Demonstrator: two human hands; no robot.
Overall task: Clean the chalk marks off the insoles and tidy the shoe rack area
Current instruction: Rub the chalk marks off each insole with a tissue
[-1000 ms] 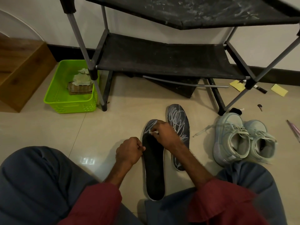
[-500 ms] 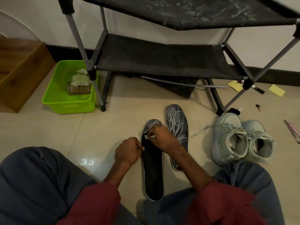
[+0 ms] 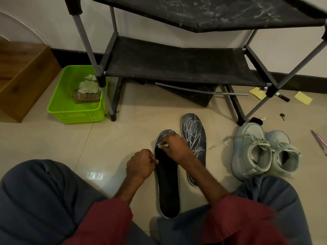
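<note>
No writing can be read anywhere. The scribbled insole (image 3: 199, 124) beside the right hand (image 3: 174, 147) bears chalk loops (image 3: 192, 138), not letters.

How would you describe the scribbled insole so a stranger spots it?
Start at the black fabric-shelved shoe rack; two dark insoles lie on the tiled floor before it. Pick the insole nearer the pale green sneakers: white chalk scribbles cover it, while its neighbour is mostly clean.

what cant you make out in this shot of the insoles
Head view:
- near insole toe: covered by right hand.
- white wad it pinches: too small to identify.
- left hand grip on insole edge: hidden by knuckles.
- pink item: cut off by right edge.
</note>
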